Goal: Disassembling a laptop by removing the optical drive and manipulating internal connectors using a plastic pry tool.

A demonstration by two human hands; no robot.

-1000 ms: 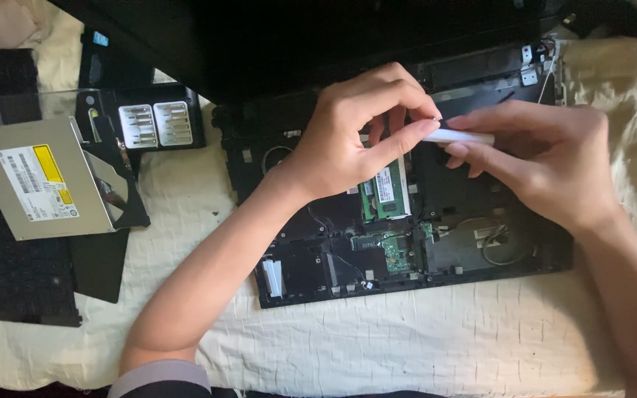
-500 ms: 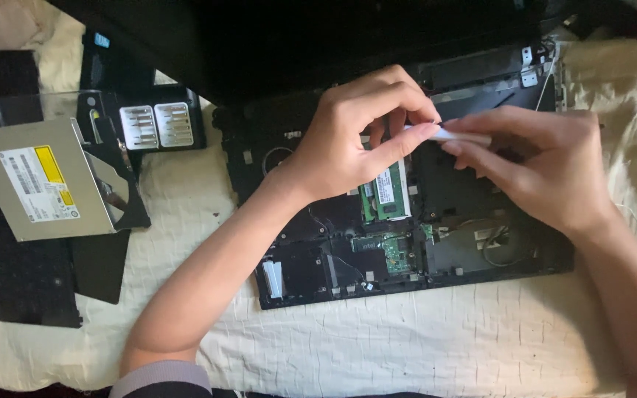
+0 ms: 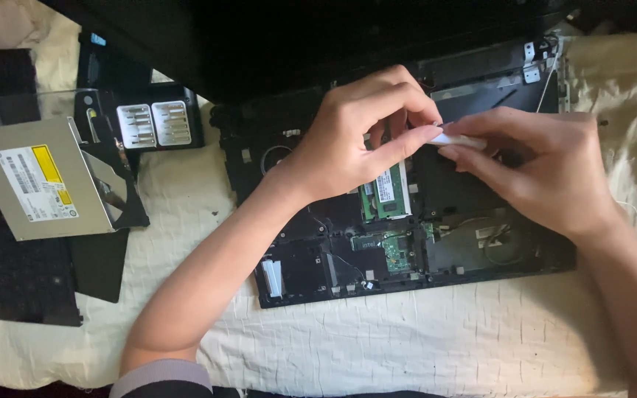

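Since the earlier frames almost nothing has shifted: both hands stay over the opened laptop (image 3: 407, 221), and the small white piece (image 3: 457, 139) between them sits at the same spot, with the fingers only slightly readjusted.

From my remote seat I see the left hand (image 3: 363, 144) curled, thumb and forefinger pinching the near end of the white piece. The right hand (image 3: 547, 173) comes in from 3 o'clock, its fingers closed on the other end of that piece, so the two hands meet at it. I cannot tell what the piece is; it is held just above the laptop, at about 12 o'clock from the green memory module (image 3: 386, 190).

That module lies in the laptop's bared base, touching the left hand's underside in view. At 6 o'clock from it is a green circuit board (image 3: 396, 250).

Well off at 9 o'clock lies a silver optical drive (image 3: 42, 180) with a yellow-and-white label, resting on dark panels. At 12 o'clock from the drive stands a black case of screwdriver bits (image 3: 158, 124). Everything rests on a cream quilted cloth (image 3: 407, 346).
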